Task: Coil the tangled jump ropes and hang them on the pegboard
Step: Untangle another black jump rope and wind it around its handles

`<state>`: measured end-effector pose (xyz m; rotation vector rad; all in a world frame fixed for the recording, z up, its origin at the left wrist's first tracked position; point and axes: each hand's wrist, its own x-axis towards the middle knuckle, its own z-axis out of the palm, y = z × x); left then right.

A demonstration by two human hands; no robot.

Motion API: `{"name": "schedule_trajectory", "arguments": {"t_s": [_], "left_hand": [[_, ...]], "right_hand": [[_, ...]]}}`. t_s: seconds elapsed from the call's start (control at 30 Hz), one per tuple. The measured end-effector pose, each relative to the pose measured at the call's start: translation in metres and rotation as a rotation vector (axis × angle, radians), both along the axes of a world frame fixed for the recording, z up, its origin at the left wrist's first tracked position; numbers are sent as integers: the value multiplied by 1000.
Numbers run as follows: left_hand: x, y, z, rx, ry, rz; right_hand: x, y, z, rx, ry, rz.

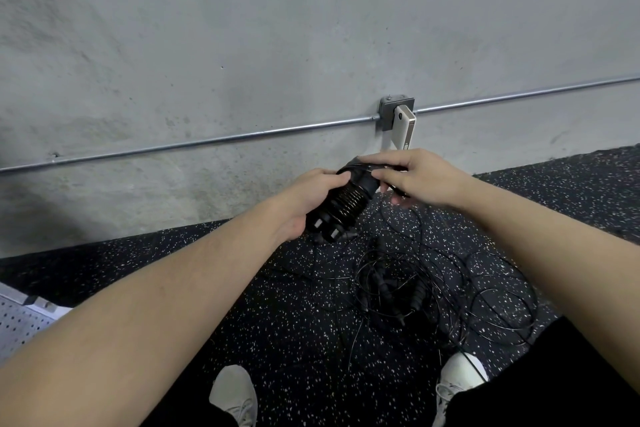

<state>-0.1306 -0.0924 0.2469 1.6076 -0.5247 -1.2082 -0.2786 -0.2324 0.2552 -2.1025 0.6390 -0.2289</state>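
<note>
A bundle of black jump rope handles [346, 204] is gripped in the left hand [313, 199], the fingers curled round the ribbed grips and the handle ends pointing down toward the floor. The upper end of the bundle is met by the right hand [414, 177], whose thumb and fingers are pinched on a thin black cord [388, 168] where it leaves the handles. Both hands are held out in front of the body, above the floor and close to the wall.

Below the hands, a tangled pile of ropes [433, 291] is spread on the dark speckled floor [277, 305], with several more handles lying inside the loops. One strand is trailed over the white shoe [462, 373] on the right; a second shoe [233, 392] is seen on the left.

A perforated board [20, 322] is seen at the lower left edge. On the grey wall [277, 28] a metal pipe [207, 140] is run to a junction box [388, 111], where a white device [403, 128] is hung.
</note>
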Motion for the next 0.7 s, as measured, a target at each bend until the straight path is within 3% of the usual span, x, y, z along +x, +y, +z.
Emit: {"name": "schedule_trajectory", "arguments": {"t_s": [0.2, 0.4, 0.57, 0.7], "left_hand": [[-1, 0, 2, -62, 153, 75], [4, 0, 1, -156, 212, 106], [4, 4, -3, -200, 259, 183], [2, 2, -8, -280, 298, 238]], "right_hand": [[4, 9, 3, -60, -108, -37], [11, 13, 4, 51, -274, -165], [11, 19, 10, 256, -302, -189], [12, 24, 11, 306, -295, -215]]}}
